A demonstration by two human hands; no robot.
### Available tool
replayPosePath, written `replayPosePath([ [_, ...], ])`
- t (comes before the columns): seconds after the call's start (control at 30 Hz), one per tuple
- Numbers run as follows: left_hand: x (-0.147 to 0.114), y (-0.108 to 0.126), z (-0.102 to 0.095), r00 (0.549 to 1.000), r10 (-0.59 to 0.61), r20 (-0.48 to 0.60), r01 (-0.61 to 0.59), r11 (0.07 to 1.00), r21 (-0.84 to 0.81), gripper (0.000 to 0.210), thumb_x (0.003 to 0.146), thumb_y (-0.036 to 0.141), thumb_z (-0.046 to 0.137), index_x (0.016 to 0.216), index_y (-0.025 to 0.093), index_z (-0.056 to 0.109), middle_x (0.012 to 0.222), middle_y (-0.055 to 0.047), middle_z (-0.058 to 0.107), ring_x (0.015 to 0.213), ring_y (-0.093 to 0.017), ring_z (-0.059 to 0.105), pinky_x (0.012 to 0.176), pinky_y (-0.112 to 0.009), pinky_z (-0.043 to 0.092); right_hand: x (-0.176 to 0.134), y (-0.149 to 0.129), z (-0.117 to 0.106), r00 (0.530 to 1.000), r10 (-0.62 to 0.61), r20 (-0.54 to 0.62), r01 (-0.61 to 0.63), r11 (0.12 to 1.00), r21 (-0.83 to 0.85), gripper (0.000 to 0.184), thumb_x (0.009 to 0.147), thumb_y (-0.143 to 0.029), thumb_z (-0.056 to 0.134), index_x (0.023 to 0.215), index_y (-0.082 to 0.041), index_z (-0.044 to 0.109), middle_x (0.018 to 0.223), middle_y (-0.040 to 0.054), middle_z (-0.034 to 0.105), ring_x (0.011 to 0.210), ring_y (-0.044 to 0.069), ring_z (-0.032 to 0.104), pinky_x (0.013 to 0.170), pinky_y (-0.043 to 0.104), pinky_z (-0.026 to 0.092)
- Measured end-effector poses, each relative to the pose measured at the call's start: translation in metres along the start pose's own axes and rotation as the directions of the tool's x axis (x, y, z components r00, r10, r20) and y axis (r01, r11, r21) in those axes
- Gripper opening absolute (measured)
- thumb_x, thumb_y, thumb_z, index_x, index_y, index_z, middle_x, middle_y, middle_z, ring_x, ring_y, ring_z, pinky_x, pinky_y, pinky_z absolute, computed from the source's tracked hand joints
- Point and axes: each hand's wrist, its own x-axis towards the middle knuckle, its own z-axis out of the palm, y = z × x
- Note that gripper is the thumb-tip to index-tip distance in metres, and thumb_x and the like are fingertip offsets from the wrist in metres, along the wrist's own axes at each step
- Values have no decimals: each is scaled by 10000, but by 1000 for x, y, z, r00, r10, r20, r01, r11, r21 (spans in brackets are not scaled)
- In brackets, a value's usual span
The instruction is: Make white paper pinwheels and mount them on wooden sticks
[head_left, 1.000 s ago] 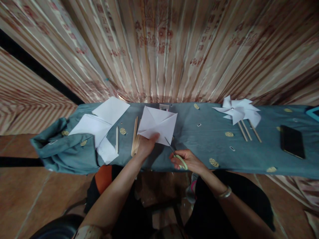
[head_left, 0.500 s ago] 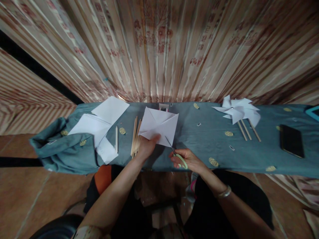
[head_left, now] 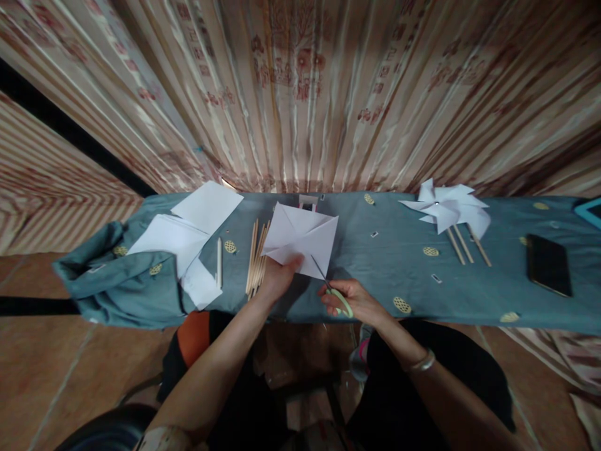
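A white square of paper (head_left: 300,228) with diagonal lines, folds or cuts, is held up over the table's middle. My left hand (head_left: 280,275) grips its lower left edge, thumb on top and the other fingers hidden beneath. My right hand (head_left: 350,297) is closed around the light green handles of a pair of scissors (head_left: 342,302). Their blades point up and left and lie over the paper's lower right part, near the corner. Just left of the paper lies a bundle of thin wooden sticks (head_left: 256,260), partly covered by my left hand.
White paper sheets (head_left: 171,241) and a white pen-like stick (head_left: 219,263) lie on the left. Paper pinwheels (head_left: 444,210) on wooden sticks rest on the right, near a black phone (head_left: 548,265). A small box (head_left: 308,202) stands behind the paper. A patterned curtain (head_left: 300,94) hangs behind the green tablecloth (head_left: 389,269).
The paper has shifted very slightly to the right. Both hands keep nearly the same place, and the scissors still lie across the paper's lower right part.
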Motion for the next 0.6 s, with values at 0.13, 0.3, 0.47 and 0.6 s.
replayPosePath([
  [0.13, -3, 1, 2, 1000, -14, 20, 14, 1000, 10, 346, 670, 218, 711, 1004, 142, 666, 1064, -122, 731, 955, -236, 692, 948, -396, 524, -1, -3, 0, 1000, -12, -4, 12, 1000, -21, 498, 626, -581, 802, 783, -132, 654, 559, -31, 575, 480, 69, 477, 468, 211, 342],
  [0.3, -3, 1, 2, 1000, -14, 22, 14, 1000, 3, 303, 669, 223, 713, 955, 134, 669, 1077, -144, 724, 981, -248, 689, 953, -398, 521, 0, 0, -2, 1000, -15, 3, 15, 999, -33, 496, 639, -587, 791, 786, -132, 660, 555, -34, 572, 487, 71, 478, 474, 210, 344],
  [0.47, -2, 0, 1, 1000, -18, 14, 18, 1000, 10, 293, 658, 216, 717, 938, 143, 670, 1072, -136, 727, 983, -250, 687, 970, -414, 511, 1, 4, -2, 999, -40, -4, 39, 999, -16, 481, 654, -577, 790, 765, -127, 663, 538, -36, 553, 474, 63, 459, 466, 211, 330],
  [0.6, -3, 1, 0, 999, -37, 19, 36, 999, 14, 287, 667, 216, 718, 936, 132, 665, 1083, -147, 723, 972, -249, 689, 959, -403, 518, 2, 4, 0, 1000, -13, -13, 14, 999, 37, 478, 609, -549, 828, 752, -127, 654, 522, -46, 541, 462, 59, 457, 463, 210, 332],
])
